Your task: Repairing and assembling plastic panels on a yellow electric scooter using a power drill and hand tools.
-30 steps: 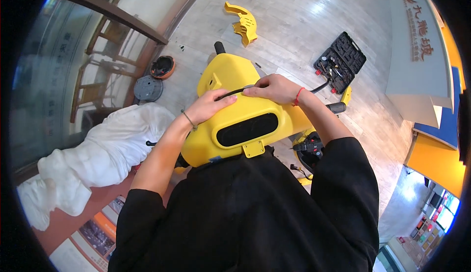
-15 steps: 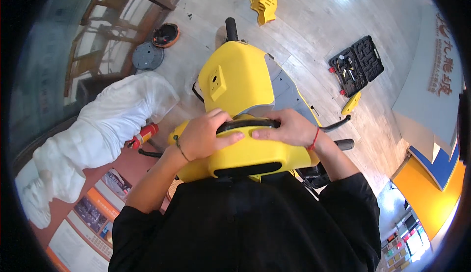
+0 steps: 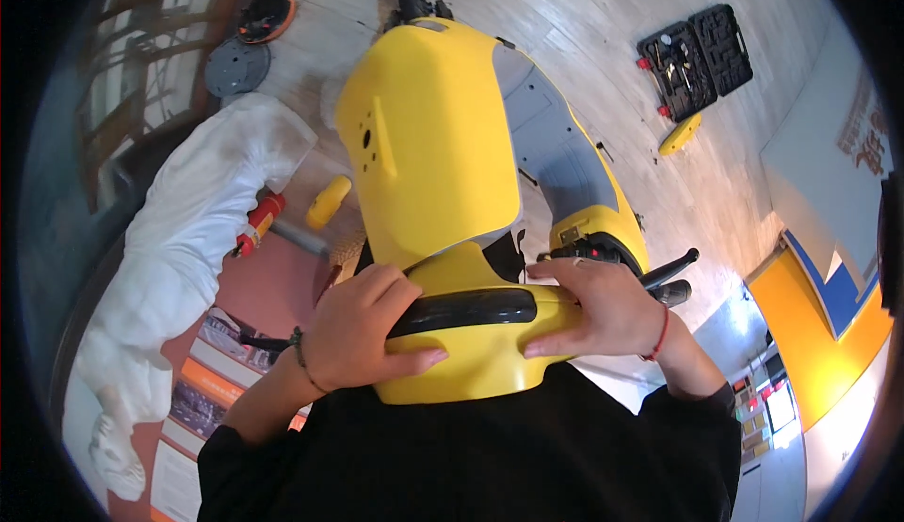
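Note:
Both my hands grip a yellow plastic scooter handlebar cover (image 3: 471,367) with a glossy black lens strip. My left hand (image 3: 363,324) wraps its left end, thumb along the near face. At the right end, my right hand (image 3: 603,310) holds it with fingers over the top and thumb on the near face. The cover is tilted close to my black shirt. Beyond it stands the yellow scooter (image 3: 433,136), its large front panel facing up toward me. Right of the cover, part of the black handlebar controls (image 3: 598,249) and a brake lever (image 3: 673,268) show.
An open black tool case (image 3: 692,65) lies on the floor at the far right, with a small yellow part (image 3: 680,134) beside it. A white cloth-covered object (image 3: 188,249), a red fire extinguisher (image 3: 257,225) and another yellow part (image 3: 329,202) are at the left.
The handlebar cover has come toward my body and tipped, and a gap now shows between it and the scooter. My hands moved with it, and the view shifted.

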Available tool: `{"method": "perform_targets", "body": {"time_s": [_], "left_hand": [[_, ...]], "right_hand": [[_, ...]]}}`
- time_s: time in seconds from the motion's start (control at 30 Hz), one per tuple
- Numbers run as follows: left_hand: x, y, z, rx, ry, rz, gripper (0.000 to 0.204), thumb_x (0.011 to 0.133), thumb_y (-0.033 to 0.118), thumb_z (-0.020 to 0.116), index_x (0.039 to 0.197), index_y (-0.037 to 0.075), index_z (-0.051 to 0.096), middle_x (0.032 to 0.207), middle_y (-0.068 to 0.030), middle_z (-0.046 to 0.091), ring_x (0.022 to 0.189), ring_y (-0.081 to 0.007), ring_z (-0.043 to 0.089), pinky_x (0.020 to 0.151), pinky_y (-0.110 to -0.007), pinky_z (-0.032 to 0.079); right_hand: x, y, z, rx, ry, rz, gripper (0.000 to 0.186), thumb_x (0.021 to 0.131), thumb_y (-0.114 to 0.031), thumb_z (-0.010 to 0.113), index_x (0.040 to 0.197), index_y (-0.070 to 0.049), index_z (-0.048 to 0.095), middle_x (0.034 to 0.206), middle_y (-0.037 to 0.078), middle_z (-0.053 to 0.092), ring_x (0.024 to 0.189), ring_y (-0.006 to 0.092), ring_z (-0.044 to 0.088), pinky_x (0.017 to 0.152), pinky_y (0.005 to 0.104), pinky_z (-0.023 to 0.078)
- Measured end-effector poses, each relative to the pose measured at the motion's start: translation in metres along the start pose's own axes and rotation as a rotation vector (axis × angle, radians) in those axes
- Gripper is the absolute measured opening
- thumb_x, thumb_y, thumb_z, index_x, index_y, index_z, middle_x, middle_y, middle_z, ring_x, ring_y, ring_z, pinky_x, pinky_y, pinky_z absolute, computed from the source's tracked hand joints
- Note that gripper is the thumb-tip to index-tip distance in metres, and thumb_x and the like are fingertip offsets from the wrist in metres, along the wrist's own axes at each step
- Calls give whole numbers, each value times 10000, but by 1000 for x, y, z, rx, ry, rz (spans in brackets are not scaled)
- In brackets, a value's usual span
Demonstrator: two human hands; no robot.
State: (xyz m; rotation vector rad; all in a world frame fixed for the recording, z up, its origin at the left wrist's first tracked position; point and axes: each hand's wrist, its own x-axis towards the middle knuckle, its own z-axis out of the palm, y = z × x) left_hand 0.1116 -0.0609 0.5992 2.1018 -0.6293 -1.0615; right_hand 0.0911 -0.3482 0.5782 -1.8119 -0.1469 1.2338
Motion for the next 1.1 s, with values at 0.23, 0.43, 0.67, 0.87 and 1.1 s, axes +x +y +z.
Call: {"method": "perform_targets", "body": {"time_s": [0.23, 0.43, 0.67, 0.87, 1.1], "left_hand": [[44, 17, 2, -66, -100, 85, 523, 721, 439, 702, 1013, 27, 565, 929, -113, 562, 836, -279, 571, 737, -357, 476], [59, 32, 1, -38, -179, 127, 597, 707, 431, 714, 1087, 7, 535, 967, -121, 559, 861, -296, 559, 769, -379, 461], [48, 55, 0, 45, -244, 25, 675, 735, 402, 694, 1215, 3, 437, 1189, -179, 506, 1049, -356, 509, 910, -439, 401], [30, 71, 2, 215, -149, -31, 660, 787, 382, 646, 1260, -24, 428, 1238, -181, 464, 1100, -354, 471, 923, -448, 391], [16, 73, 15, 290, -71, -31, 671, 809, 385, 611, 1289, -36, 403, 1303, -206, 425, 1193, -374, 415, 1001, -455, 320]], "right_hand": [[-9, 9, -4, -107, 23, -162, 765, 634, -613, 705, 1074, 3, 591, 868, 143, 651, 806, 287, 641, 748, 346, 498], [-11, 14, 1, -94, 202, -290, 663, 659, -555, 715, 1023, -16, 586, 952, 105, 643, 840, 259, 639, 745, 328, 501], [-49, 33, 19, -118, 713, -320, 300, 650, -232, 758, 840, -66, 596, 867, 73, 576, 790, 265, 584, 693, 340, 476], [-70, 27, 69, -242, 906, -146, 334, 648, -220, 730, 931, -69, 636, 982, 100, 526, 949, 306, 500, 830, 445, 414], [-67, 20, 91, -126, 914, -2, 525, 682, -330, 723, 1118, -75, 579, 1048, 112, 483, 989, 311, 460, 896, 492, 353]]}}
